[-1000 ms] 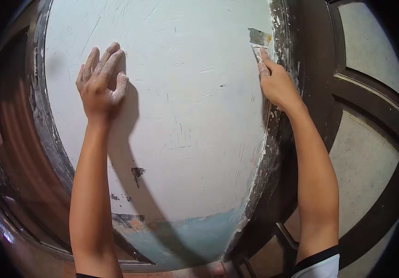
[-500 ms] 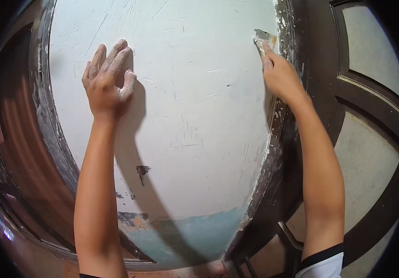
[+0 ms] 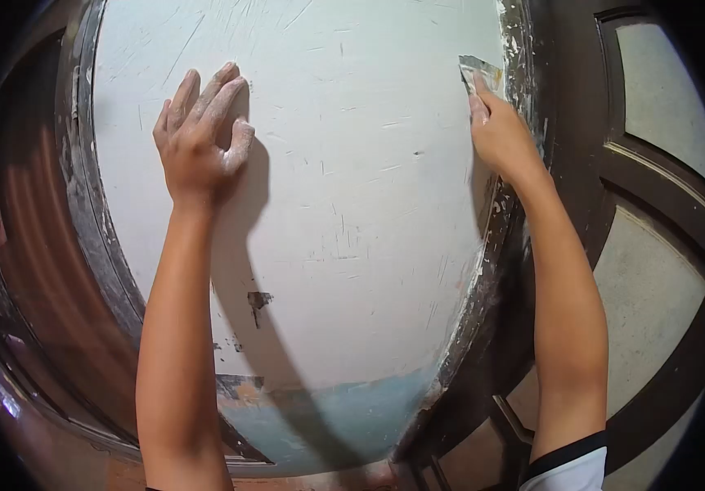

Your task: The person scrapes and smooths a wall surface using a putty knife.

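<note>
My left hand (image 3: 205, 135), its fingers dusted with white powder, lies spread against the upper left of the white, scratched wall panel (image 3: 344, 204). Nothing is in it. At the upper right, my right hand (image 3: 500, 135) grips a putty knife (image 3: 480, 69), the fingers wrapped round its handle, which is mostly hidden. The knife's broad metal blade points up over the panel, close beside the dark frame (image 3: 514, 49) on the right. White residue coats the blade.
A dark wooden door with pale panels (image 3: 667, 90) stands at the right. Brown curtain-like folds (image 3: 29, 221) show on the left. Low on the panel are a dark chipped patch (image 3: 259, 300) and a blue-green painted band (image 3: 328, 417).
The panel and both hands sit slightly further right in view. The putty knife's blade is turned a little differently; my left hand still rests on the panel.
</note>
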Demonstrator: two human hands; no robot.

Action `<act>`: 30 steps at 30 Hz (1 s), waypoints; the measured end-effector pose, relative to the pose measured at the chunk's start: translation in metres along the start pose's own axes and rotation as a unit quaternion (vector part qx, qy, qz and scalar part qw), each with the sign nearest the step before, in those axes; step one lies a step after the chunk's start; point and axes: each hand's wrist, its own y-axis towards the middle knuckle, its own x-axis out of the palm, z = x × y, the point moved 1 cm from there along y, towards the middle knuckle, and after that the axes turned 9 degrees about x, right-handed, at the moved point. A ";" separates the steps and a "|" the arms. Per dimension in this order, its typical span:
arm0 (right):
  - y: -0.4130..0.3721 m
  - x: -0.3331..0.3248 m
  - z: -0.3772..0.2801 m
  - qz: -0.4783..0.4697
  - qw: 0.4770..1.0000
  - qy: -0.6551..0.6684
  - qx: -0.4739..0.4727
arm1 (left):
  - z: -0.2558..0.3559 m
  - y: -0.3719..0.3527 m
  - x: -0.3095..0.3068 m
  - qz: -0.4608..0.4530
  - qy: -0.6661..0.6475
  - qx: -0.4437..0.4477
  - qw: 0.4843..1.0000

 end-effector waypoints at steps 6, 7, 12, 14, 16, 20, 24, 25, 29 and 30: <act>0.008 -0.005 -0.010 0.005 1.000 -0.012 0.017 | 0.002 0.001 0.001 0.007 0.031 0.002 0.999; 0.009 -0.007 -0.012 0.007 1.000 -0.020 0.014 | 0.006 0.003 -0.003 0.007 0.041 0.012 0.999; -0.022 0.001 0.001 -0.004 1.000 -0.026 0.016 | 0.002 -0.001 0.000 0.011 0.019 0.002 1.000; -0.025 0.002 0.001 -0.003 0.999 -0.035 0.022 | 0.005 0.002 -0.001 0.011 0.015 -0.006 1.000; -0.018 0.003 0.001 0.000 0.999 -0.040 0.027 | 0.005 0.001 0.000 0.014 0.029 -0.002 0.999; 0.003 0.001 -0.004 0.017 1.000 -0.018 -0.010 | 0.002 0.003 0.000 0.013 0.023 -0.001 1.000; -0.019 0.000 0.000 -0.013 0.998 -0.057 0.014 | 0.004 0.001 0.000 0.017 0.016 0.001 1.000; -0.022 0.002 0.004 -0.012 0.998 -0.060 0.005 | 0.006 0.002 -0.002 0.008 0.048 0.016 0.999; -0.008 -0.001 -0.008 0.009 0.999 -0.045 -0.005 | 0.011 0.004 -0.005 0.004 0.055 0.007 0.998; -0.005 -0.002 -0.011 0.010 0.999 -0.043 -0.004 | 0.010 0.006 -0.005 0.004 0.055 0.010 0.998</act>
